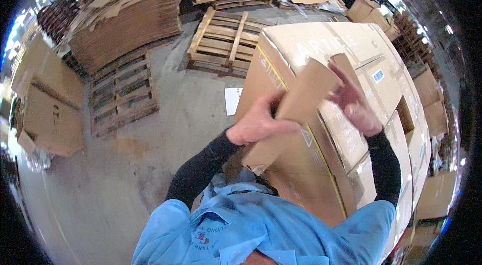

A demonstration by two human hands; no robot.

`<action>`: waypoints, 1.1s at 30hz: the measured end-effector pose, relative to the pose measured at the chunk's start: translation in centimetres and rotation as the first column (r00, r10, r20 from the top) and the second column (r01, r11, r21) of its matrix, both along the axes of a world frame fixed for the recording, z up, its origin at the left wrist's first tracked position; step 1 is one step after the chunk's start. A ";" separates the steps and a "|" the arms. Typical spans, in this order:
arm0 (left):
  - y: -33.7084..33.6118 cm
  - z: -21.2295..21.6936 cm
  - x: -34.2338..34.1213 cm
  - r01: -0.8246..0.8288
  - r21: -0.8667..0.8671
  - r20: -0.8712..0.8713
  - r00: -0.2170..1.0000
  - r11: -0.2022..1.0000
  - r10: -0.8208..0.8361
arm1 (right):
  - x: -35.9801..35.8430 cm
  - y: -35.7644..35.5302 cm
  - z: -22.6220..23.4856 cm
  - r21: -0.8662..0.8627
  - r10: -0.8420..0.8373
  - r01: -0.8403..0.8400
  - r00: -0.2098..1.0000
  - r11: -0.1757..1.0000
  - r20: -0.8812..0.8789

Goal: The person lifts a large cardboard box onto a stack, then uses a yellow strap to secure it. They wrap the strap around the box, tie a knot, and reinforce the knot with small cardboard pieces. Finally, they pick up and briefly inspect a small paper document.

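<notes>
A long folded piece of brown cardboard (312,87) slants in front of me over a large stack of cartons. My left hand (257,120) is closed on its near edge, the thumb lying across the face and the other fingers partly hidden behind it. At the far end, my right hand (355,104) is held beside the cardboard with its fingers stretched out, somewhat blurred. Whether those fingertips touch the upright flap there, I cannot tell. Beneath both hands are the cartons (389,97), taped and pale on top, with yellow-edged brown sides (286,177).
Wooden pallets (221,39) lie on the grey floor (168,149) ahead and to the left. A tall pile of flat cardboard (130,29) stands at the far left, and a big brown carton (50,107) nearer. More cartons (434,194) line the right side.
</notes>
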State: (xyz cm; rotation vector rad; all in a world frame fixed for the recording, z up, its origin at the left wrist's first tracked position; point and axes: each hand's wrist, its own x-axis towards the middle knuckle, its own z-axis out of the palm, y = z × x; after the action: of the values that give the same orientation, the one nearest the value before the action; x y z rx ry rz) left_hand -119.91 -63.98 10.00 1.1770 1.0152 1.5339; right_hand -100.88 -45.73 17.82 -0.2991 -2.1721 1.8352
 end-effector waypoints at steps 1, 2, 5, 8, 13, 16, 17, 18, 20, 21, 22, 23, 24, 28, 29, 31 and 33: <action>1.7 0.3 -0.5 0.046 0.067 -0.011 0.999 0.997 -0.045 | -1.7 -1.2 -0.3 -0.032 0.029 -0.030 0.998 0.999 -0.052; 3.6 0.6 -0.6 0.090 0.134 -0.022 0.996 0.987 -0.088 | -3.8 -2.5 0.6 -0.070 0.024 -0.031 0.994 0.997 -0.104; 6.8 2.0 -3.9 0.250 0.097 -0.102 0.965 0.963 -0.240 | -7.3 -1.2 1.7 -0.191 -0.240 0.218 0.966 0.957 -0.098; 9.7 1.6 -7.8 0.055 0.211 -0.251 0.968 0.976 -0.001 | -9.3 2.4 2.1 -0.221 -0.398 0.344 0.871 0.913 -0.288; 18.1 -2.7 -18.7 -0.228 0.087 0.064 0.973 0.970 0.223 | -8.9 9.1 5.9 -0.268 -0.501 0.428 0.656 0.863 -0.566; 23.6 -6.3 -22.4 -0.051 -0.202 0.038 0.997 0.978 0.060 | -9.6 12.5 6.2 -0.258 -0.474 0.414 0.595 0.873 -0.649; 25.5 -7.5 -22.8 0.028 -0.301 0.031 0.999 0.953 -0.020 | -10.0 13.2 6.4 -0.244 -0.464 0.417 0.580 0.875 -0.669; 26.7 -9.0 -22.6 0.079 -0.320 -0.043 0.994 0.944 -0.098 | -11.2 14.0 6.3 -0.261 -0.485 0.434 0.558 0.862 -0.673; 29.4 -10.3 -22.1 0.230 -0.364 -0.166 0.937 0.903 -0.306 | -13.1 15.2 5.6 -0.263 -0.520 0.487 0.526 0.833 -0.673; 30.1 -10.4 -21.8 0.256 -0.374 -0.135 0.936 0.892 -0.325 | -13.8 15.5 5.2 -0.264 -0.547 0.524 0.513 0.810 -0.662; 31.0 -10.2 -21.4 0.280 -0.373 -0.105 0.934 0.884 -0.340 | -14.5 15.5 5.0 -0.255 -0.585 0.580 0.501 0.774 -0.638; 31.9 -9.9 -21.1 0.306 -0.373 -0.075 0.931 0.876 -0.357 | -14.8 15.4 4.6 -0.213 -0.606 0.642 0.488 0.737 -0.627; 32.9 -9.6 -21.0 0.354 -0.427 -0.045 0.911 0.832 -0.411 | -15.0 15.3 4.3 -0.165 -0.623 0.699 0.472 0.695 -0.623; 36.0 -11.5 -21.3 0.606 -0.483 0.307 0.793 0.631 -0.526 | -16.6 14.1 3.9 -0.079 -0.681 0.856 0.348 0.512 -0.645; 36.5 -11.8 -21.6 0.630 -0.471 0.310 0.773 0.617 -0.553 | -16.9 13.7 3.6 -0.080 -0.686 0.874 0.316 0.479 -0.656; 37.2 -11.8 -21.7 0.681 -0.437 0.325 0.729 0.588 -0.602 | -18.3 12.5 3.7 -0.091 -0.704 0.911 0.244 0.402 -0.667; 38.3 -11.5 -21.2 0.657 -0.443 0.121 0.718 0.610 -0.685 | -20.0 11.8 3.8 -0.055 -0.706 0.950 0.189 0.307 -0.683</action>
State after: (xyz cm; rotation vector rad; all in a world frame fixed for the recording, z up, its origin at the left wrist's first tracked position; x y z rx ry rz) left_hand -141.10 -25.70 -1.47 1.0815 0.7683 0.6032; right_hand -120.87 -33.92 21.59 -0.5955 -1.2940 0.6228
